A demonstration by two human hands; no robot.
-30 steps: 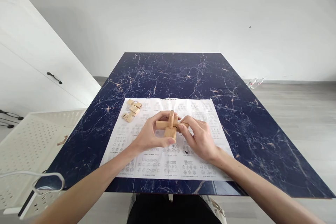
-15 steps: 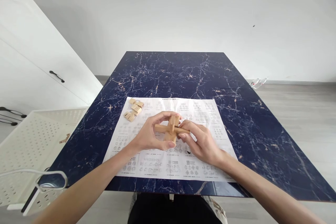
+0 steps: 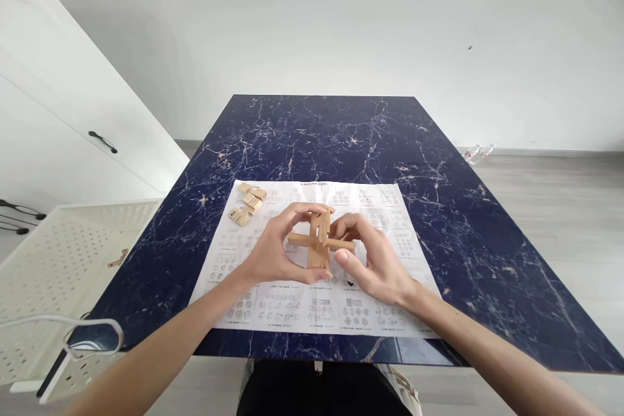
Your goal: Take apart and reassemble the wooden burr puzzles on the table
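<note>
A wooden burr puzzle (image 3: 319, 253) of interlocked bars is held just above the printed sheet (image 3: 292, 322). My left hand (image 3: 275, 247) is closed on it from the left, thumb at the near end and fingers at the far end. One bar sticks out to the left and another to the right. Around the right-hand bar, my right hand (image 3: 373, 257) has its thumb and curled fingers apart. Its fingertips are close to the puzzle's right side; whether they touch it is hidden.
Several pale wooden blocks (image 3: 251, 201) lie at the sheet's upper left corner. Under everything is a dark blue marbled table (image 3: 316, 136). A perforated cream bin (image 3: 58, 247) stands left of the table, with a white cable (image 3: 58, 318) in front.
The fingers and thumb of my right hand have spread apart around the right-hand bar. The puzzle has tilted slightly in my left hand, which keeps its hold.
</note>
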